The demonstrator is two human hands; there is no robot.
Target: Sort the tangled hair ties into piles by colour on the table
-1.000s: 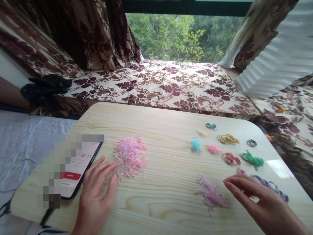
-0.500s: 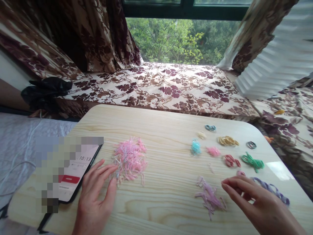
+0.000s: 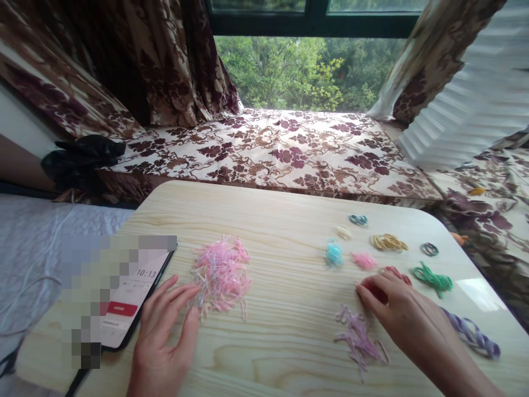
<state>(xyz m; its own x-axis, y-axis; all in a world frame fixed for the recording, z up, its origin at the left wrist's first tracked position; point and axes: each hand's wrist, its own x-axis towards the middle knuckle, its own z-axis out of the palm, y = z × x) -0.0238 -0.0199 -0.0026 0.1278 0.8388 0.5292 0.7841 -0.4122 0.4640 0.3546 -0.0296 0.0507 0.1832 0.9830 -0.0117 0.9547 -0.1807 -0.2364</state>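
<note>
My left hand [image 3: 166,331] rests with fingers spread at the left edge of a loose pile of small pink elastic bands [image 3: 225,273], some of them pale or bluish. My right hand [image 3: 392,306] reaches over the right side of the table, thumb and forefinger pinched where a single pale pink band lay; the fingertips cover it. Just below the hand lies a heap of lilac bands [image 3: 357,336]. Red bands [image 3: 397,274] show partly behind the knuckles. Beyond the fingers are small heaps of pink bands [image 3: 363,260] and turquoise bands [image 3: 333,252].
On the wooden table [image 3: 273,220] also lie cream bands [image 3: 343,231], blue-grey ties [image 3: 358,220], tan bands [image 3: 388,242], dark rings [image 3: 430,249], green bands [image 3: 433,277] and purple ties [image 3: 473,333]. A phone [image 3: 128,309] with a timer lies left. A patterned window ledge [image 3: 285,154] stands behind.
My right hand has moved left and slightly up, from beside the lilac heap onto the single pale pink band. My left hand stays by the pink pile. The view has shifted slightly.
</note>
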